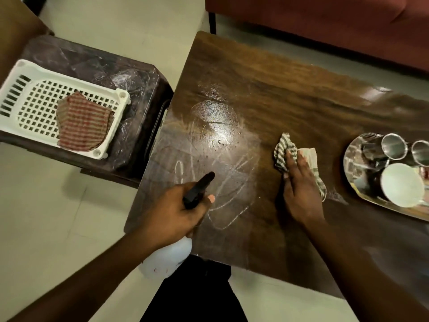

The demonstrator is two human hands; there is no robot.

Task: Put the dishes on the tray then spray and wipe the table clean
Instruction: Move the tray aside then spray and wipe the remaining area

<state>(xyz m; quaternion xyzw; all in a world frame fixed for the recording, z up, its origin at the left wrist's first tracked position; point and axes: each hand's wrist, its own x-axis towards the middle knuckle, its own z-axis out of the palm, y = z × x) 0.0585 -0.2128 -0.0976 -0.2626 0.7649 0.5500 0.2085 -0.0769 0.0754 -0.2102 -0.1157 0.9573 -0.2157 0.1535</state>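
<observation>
Head view: dishes (pixel 402 184) are sitting on the tray (pixel 348 169) at three o'clock; left hand (pixel 176 212) gripping spray bottle (pixel 167 259), right hand (pixel 299 189) flat, pressing cloth (pixel 283 147); counter (pixel 278 89) smears (pixel 222 163) awaiting wiping.

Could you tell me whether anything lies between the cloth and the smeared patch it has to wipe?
Nothing visible does: bare table lies between the cloth under the right hand and the smeared patch. The tray sits on the other side. The left hand holds the spray bottle.
</observation>
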